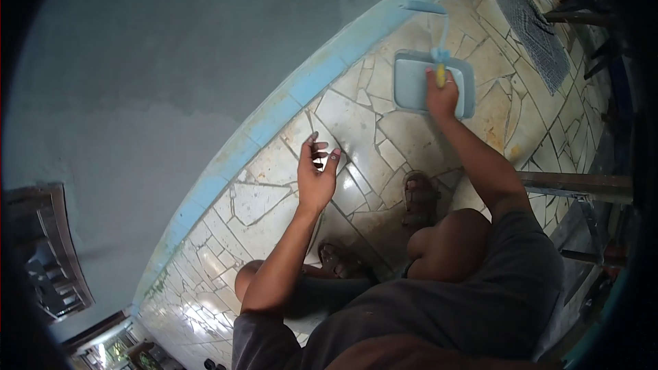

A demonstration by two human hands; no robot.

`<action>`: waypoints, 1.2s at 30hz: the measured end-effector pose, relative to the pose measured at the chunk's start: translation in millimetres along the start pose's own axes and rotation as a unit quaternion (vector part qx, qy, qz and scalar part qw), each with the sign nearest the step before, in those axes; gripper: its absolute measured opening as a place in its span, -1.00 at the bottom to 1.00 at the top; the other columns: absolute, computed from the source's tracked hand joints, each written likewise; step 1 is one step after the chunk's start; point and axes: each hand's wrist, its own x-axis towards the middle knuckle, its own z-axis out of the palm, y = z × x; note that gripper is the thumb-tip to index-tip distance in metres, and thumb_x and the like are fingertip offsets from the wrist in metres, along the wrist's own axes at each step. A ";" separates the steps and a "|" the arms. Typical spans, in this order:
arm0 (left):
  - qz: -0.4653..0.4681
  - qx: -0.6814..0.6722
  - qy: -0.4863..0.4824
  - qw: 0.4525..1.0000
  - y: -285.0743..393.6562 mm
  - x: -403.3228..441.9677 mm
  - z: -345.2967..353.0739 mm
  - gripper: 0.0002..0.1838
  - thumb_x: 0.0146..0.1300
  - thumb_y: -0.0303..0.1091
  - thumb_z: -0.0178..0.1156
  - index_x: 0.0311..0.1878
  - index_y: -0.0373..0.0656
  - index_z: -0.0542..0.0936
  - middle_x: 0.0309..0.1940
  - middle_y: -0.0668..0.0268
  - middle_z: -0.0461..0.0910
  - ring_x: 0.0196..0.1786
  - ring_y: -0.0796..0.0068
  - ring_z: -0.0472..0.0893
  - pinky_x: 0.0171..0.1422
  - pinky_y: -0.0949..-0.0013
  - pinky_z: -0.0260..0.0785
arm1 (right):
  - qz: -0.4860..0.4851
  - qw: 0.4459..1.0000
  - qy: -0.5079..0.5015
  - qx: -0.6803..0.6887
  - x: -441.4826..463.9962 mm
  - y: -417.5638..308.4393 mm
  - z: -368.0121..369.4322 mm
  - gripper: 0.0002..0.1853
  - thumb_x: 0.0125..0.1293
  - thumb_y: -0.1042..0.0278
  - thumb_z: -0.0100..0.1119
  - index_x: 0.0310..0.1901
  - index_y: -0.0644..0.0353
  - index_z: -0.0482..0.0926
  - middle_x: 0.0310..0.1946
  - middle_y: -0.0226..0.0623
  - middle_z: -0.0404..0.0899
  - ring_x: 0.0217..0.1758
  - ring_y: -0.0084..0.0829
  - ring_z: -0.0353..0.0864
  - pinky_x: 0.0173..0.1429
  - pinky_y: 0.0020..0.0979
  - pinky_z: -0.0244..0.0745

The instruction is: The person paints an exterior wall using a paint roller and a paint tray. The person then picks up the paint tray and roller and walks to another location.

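My right hand is wrapped round the yellow handle of a paint roller. The roller's light blue sleeve points away from me, close to the blue band along the wall's foot. Under that hand, a grey-blue paint tray lies on the floor; whether the hand touches it I cannot tell. My left hand hangs above the tiles, left of the tray, with its fingers loosely curved, thumb apart, and nothing in it. Dark smudges show on its fingertips.
A grey wall rises on the left, with a light blue skirting band below. The floor is irregular pale stone tiles. At upper right lies a grey patterned mat; a wooden bench stands at my right.
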 end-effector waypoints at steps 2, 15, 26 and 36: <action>-0.054 -0.032 -0.046 0.997 -16.1 15.5 21.5 -0.30 0.50 -0.27 0.43 0.58 -0.26 0.40 0.12 0.27 0.60 0.05 0.47 0.59 0.16 0.36 0.50 | 0.027 0.990 0.090 -0.104 32.2 29.8 -22.4 -0.47 0.45 -0.12 0.41 -0.05 0.32 0.70 -0.33 0.07 0.74 -0.20 0.14 0.77 -0.03 0.03 0.59; -0.221 -0.159 -0.251 0.929 -39.0 169.7 191.2 -0.27 0.65 0.11 0.17 0.63 -0.20 0.32 0.51 0.09 0.48 0.51 0.15 0.45 0.63 0.15 0.24 | 0.226 0.963 0.103 -0.104 46.7 123.0 -86.9 -0.52 0.42 0.03 0.51 0.05 0.34 0.68 -0.17 -0.04 0.77 -0.10 -0.13 0.77 0.11 -0.14 0.59; -0.247 -0.237 -0.298 0.891 -63.9 172.4 161.5 -0.72 0.72 0.02 0.13 0.32 0.20 0.54 0.25 0.58 0.67 0.28 0.55 0.62 0.34 0.18 0.40 | 0.161 0.978 0.086 -0.100 9.6 98.8 -93.5 -0.61 0.36 0.30 0.51 0.05 0.36 0.60 -0.18 0.05 0.73 -0.07 0.04 0.74 0.10 -0.09 0.57; -0.217 -0.282 -0.296 0.887 -4.7 132.4 81.5 -0.67 0.46 -0.34 0.46 0.15 0.19 0.55 0.12 0.62 0.57 0.07 0.61 0.58 0.26 0.13 0.39 | 0.104 0.992 0.066 -0.019 -1.2 2.0 -119.0 -0.74 0.40 0.47 0.49 -0.07 0.27 0.54 -0.34 -0.37 0.59 -0.28 -0.50 0.53 -0.12 -0.32 0.50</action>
